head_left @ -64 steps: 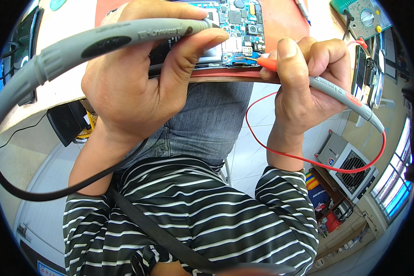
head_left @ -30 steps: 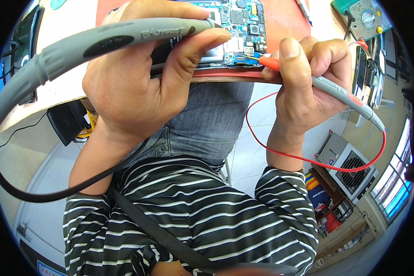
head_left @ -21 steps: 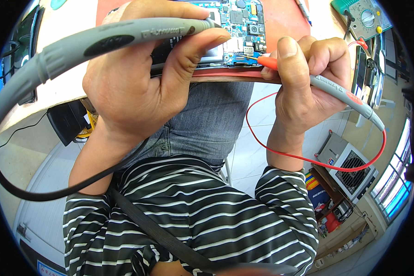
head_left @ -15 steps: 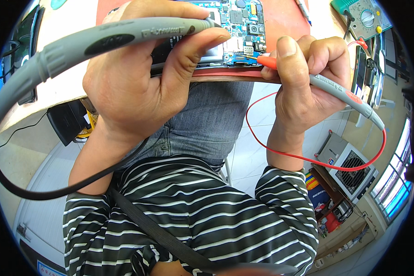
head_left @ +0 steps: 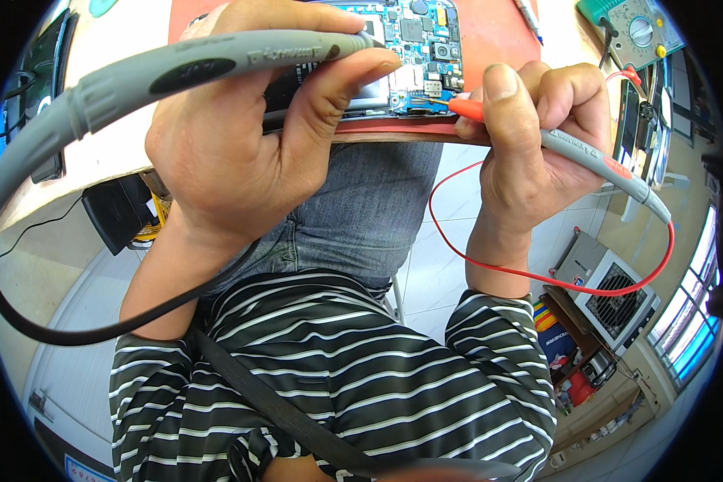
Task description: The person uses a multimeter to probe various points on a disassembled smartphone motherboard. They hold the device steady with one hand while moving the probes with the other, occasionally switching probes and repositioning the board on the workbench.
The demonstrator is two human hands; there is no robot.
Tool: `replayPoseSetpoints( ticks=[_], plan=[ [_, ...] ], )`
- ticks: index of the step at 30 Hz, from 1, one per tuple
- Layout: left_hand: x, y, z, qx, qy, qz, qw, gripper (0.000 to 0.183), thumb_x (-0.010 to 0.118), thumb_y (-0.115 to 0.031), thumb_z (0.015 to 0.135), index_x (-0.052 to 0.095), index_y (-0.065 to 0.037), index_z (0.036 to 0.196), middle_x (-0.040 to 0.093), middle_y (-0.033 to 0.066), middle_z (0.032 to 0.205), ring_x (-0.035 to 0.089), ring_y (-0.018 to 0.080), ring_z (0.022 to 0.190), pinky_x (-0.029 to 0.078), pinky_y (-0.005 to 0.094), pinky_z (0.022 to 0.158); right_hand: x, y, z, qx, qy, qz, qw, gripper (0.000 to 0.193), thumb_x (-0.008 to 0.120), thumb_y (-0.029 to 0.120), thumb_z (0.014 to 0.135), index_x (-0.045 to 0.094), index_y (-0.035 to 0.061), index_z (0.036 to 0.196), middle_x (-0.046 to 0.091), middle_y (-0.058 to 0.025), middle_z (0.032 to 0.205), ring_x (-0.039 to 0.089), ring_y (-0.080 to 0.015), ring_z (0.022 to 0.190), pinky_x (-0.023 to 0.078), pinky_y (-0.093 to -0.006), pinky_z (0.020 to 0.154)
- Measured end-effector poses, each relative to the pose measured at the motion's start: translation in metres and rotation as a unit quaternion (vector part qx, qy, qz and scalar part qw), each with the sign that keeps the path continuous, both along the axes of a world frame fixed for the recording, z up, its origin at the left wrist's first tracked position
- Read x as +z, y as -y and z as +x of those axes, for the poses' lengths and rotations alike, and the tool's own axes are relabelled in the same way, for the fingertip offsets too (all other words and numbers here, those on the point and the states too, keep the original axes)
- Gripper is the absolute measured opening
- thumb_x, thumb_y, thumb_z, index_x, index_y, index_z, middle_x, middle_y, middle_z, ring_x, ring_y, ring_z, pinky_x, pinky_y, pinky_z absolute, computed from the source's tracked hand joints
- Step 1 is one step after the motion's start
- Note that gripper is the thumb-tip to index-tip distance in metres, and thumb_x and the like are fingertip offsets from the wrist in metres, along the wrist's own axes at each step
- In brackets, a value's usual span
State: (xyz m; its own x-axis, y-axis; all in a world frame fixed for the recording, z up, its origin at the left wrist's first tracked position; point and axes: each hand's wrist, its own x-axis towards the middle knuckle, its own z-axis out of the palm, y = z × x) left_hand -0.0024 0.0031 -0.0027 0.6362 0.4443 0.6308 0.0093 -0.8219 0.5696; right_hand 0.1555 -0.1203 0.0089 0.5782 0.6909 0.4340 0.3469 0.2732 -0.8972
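Note:
An opened phone (head_left: 410,48) lies on a red mat at the table's near edge, its blue circuit board bare on the right and its black battery on the left. My left hand (head_left: 241,153) pinches a grey multimeter probe (head_left: 193,68) with a black cable; its tip is hidden behind the fingers, over the phone. In my right hand (head_left: 530,136) is a red-tipped grey multimeter probe (head_left: 586,153) with a red cable. Its thin metal tip points left over the lower part of the board; whether it touches cannot be told.
A green multimeter (head_left: 631,32) with a round dial sits at the far right. Near it lies a marker pen (head_left: 528,20) on the mat's edge. Dark flat devices (head_left: 639,132) are at the right table edge, and another dark device (head_left: 48,96) stands far left. The red cable (head_left: 538,279) loops below my right hand.
The right probe's metal tip and the phone have shifted very slightly. The black cable has risen a little; both hands keep their grip.

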Motion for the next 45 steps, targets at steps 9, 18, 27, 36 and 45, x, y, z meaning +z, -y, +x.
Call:
replayPoseSetpoints(
  ticks=[9, 18, 27, 36, 45],
  plan=[
    [0.002, 0.001, 0.001, 0.005, 0.000, 0.001, 1.000, 0.021, 0.070, -0.008, 0.086, 0.068, 0.006, 0.101, 0.067, 0.0116, 0.103, 0.065, 0.0195, 0.093, 0.053, 0.0262, 0.081, -0.001, 0.002, 0.000, 0.000, -0.004, -0.002, 1.000, 0.029, 0.063, -0.008, 0.084, 0.039, 0.0076, 0.078, 0.053, -0.0053, 0.059, 0.059, -0.0112, 0.047, 0.050, -0.0210, 0.043],
    [0.001, 0.000, 0.000, 0.004, -0.009, 0.007, 1.000, 0.021, 0.070, -0.010, 0.087, 0.068, 0.005, 0.101, 0.067, 0.0113, 0.104, 0.065, 0.0188, 0.094, 0.053, 0.0256, 0.080, 0.001, -0.001, -0.001, -0.005, 0.008, 0.006, 1.000, 0.029, 0.063, -0.008, 0.084, 0.039, 0.0075, 0.078, 0.054, -0.0059, 0.059, 0.058, -0.0117, 0.045, 0.049, -0.0213, 0.043],
    [0.002, 0.000, 0.000, 0.004, -0.011, 0.015, 1.000, 0.020, 0.070, -0.009, 0.086, 0.069, 0.005, 0.101, 0.067, 0.0108, 0.104, 0.065, 0.0199, 0.095, 0.052, 0.0273, 0.083, 0.017, -0.005, -0.013, -0.027, -0.053, -0.016, 0.998, 0.029, 0.063, -0.008, 0.084, 0.039, 0.0075, 0.077, 0.054, -0.0061, 0.059, 0.058, -0.0115, 0.045, 0.049, -0.0212, 0.043],
    [0.005, 0.004, -0.001, 0.023, -0.034, 0.011, 0.999, 0.019, 0.070, -0.009, 0.086, 0.070, 0.004, 0.099, 0.068, 0.0108, 0.103, 0.065, 0.0204, 0.096, 0.051, 0.0267, 0.083, 0.004, -0.005, -0.007, -0.038, -0.038, 0.016, 0.998, 0.029, 0.062, -0.008, 0.083, 0.039, 0.0075, 0.076, 0.053, -0.0055, 0.059, 0.056, -0.0103, 0.045, 0.050, -0.0220, 0.043],
    [0.003, 0.001, -0.001, 0.016, -0.030, 0.013, 0.999, 0.019, 0.070, -0.010, 0.086, 0.070, 0.004, 0.099, 0.067, 0.0109, 0.104, 0.065, 0.0204, 0.095, 0.052, 0.0266, 0.082, 0.008, -0.006, -0.015, -0.056, -0.066, -0.004, 0.996, 0.030, 0.062, -0.008, 0.083, 0.039, 0.0077, 0.075, 0.051, -0.0039, 0.060, 0.052, -0.0067, 0.046, 0.054, -0.0222, 0.045]
  ],
)
